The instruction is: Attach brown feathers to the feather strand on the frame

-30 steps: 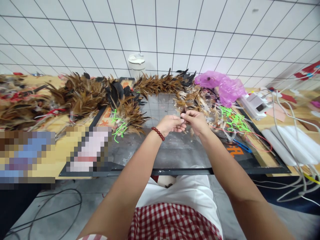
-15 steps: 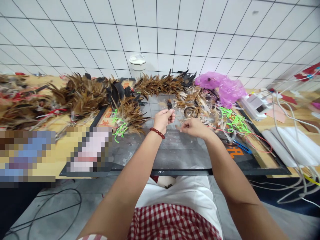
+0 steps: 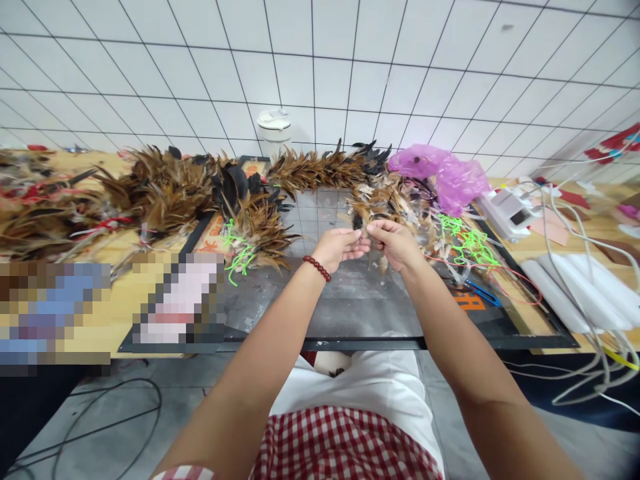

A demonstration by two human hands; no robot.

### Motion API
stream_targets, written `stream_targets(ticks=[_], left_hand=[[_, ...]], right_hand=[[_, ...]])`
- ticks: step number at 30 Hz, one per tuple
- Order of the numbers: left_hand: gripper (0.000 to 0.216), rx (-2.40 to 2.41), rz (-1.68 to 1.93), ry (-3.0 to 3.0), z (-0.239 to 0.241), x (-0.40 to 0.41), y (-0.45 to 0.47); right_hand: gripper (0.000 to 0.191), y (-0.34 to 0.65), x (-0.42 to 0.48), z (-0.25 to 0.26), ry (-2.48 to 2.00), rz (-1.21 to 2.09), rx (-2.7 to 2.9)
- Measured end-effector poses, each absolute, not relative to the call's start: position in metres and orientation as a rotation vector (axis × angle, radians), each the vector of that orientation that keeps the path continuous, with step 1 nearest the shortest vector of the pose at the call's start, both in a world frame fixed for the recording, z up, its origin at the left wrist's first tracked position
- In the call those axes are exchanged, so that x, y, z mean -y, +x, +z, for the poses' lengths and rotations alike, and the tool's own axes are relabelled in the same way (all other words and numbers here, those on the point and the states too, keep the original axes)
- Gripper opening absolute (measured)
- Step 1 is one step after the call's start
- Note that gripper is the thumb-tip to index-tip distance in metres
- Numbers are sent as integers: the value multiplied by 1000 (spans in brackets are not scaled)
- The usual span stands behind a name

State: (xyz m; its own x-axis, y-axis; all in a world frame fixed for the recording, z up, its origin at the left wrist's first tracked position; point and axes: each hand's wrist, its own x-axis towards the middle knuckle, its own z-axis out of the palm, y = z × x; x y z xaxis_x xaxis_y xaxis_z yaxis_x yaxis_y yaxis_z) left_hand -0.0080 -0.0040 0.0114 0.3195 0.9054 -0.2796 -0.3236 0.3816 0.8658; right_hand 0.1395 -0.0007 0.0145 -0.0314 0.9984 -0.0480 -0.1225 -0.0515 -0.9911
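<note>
My left hand (image 3: 341,247), with a red bead bracelet on the wrist, and my right hand (image 3: 395,241) meet fingertip to fingertip above the dark cutting mat (image 3: 350,300). Both pinch a small bunch of brown feathers (image 3: 367,212) that sticks up between the fingers. Just behind them lies a loose pile of brown and white feathers (image 3: 395,200). A tied bundle of brown feathers (image 3: 257,230) with green string lies left of my left hand.
More feather bundles (image 3: 150,187) stretch along the wooden table to the left. A pink plastic bag (image 3: 443,170), green strings (image 3: 467,240), blue scissors (image 3: 483,293), a white device (image 3: 510,210) and cables lie to the right. A white cup (image 3: 273,130) stands by the tiled wall.
Half a second ago my hands were apart, the left raised with a feather. They have come back together on the small feather bunch.
</note>
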Motion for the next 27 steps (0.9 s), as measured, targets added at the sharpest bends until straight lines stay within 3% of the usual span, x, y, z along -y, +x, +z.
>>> stream_targets(ticks=[5,11,14,17,19,23,27], left_hand=[[15,-899,910,834,15,7,-6],[10,-960,1241,656,16,-1,-10],[9,-976,1319,586,16,-3,-12],[10,-974,1332,584,16,-4,-12],[10,-971,1323,600,15,-3,-11],[12,-995,1307,636,15,-2,-10],[14,-983,1222,708,15,1,-8]], right_hand=[[32,142,-3,9,-1179,1230,1238],[16,157,-2,9,-1428,368,1880],[15,156,2,7,-1538,206,2163],[10,150,3,3,-1491,284,2202],[11,146,0,1,-1400,519,2012],[30,142,-3,6,-1235,1090,1382],[39,141,-2,15,-1107,1344,1102]])
